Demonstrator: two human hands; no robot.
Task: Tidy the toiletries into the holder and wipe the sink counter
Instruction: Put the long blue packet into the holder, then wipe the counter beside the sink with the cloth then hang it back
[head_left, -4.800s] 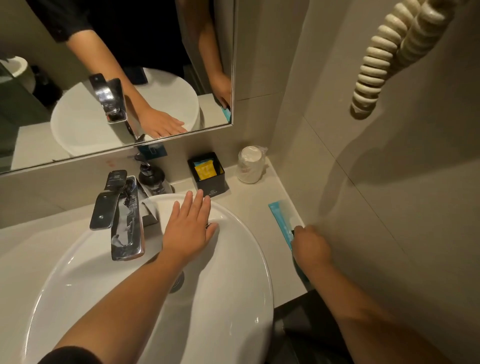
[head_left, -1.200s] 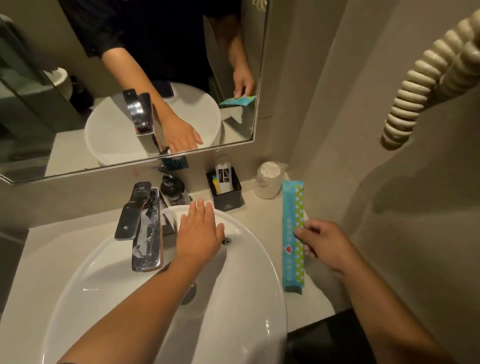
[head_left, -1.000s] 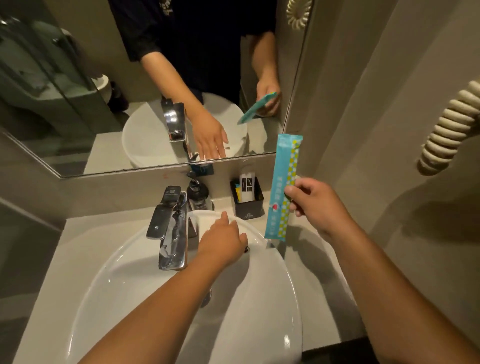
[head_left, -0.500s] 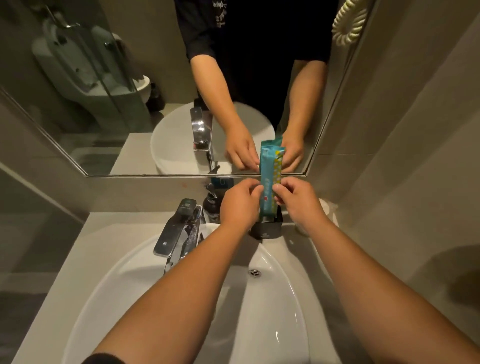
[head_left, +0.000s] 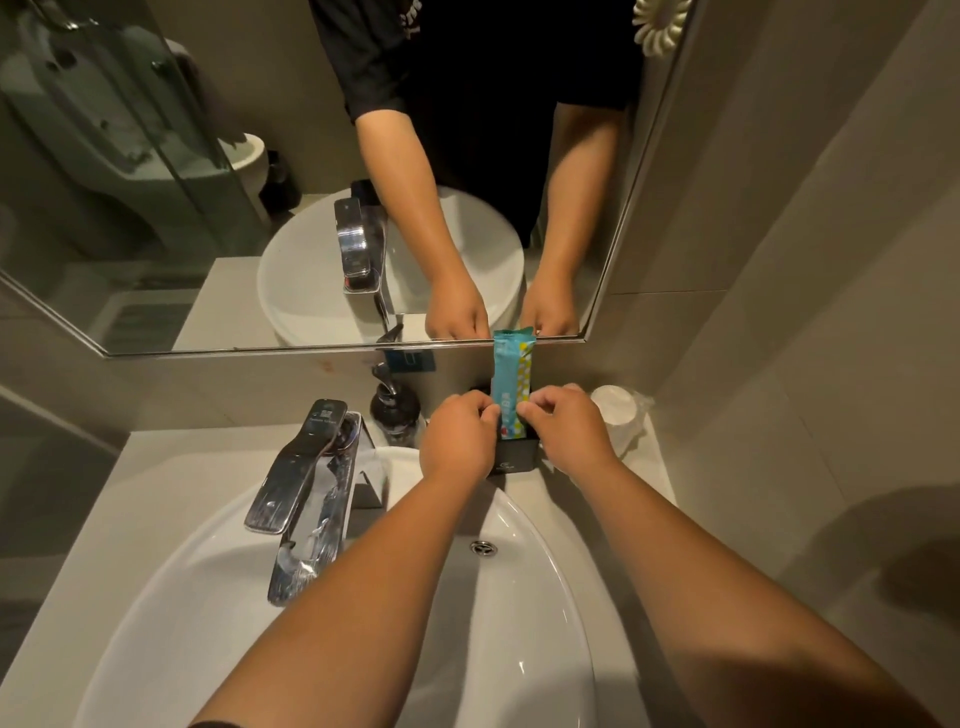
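Since half a second ago the packet has sunk lower into the holder; it stands upright, top at the mirror edge. Left hand and right hand both pinch its lower part. I judge seating nearly done; counter wiping not yet begun.

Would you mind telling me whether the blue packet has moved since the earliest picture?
Yes. The blue packet has left the counter by the right wall and now stands upright in the black holder below the mirror.
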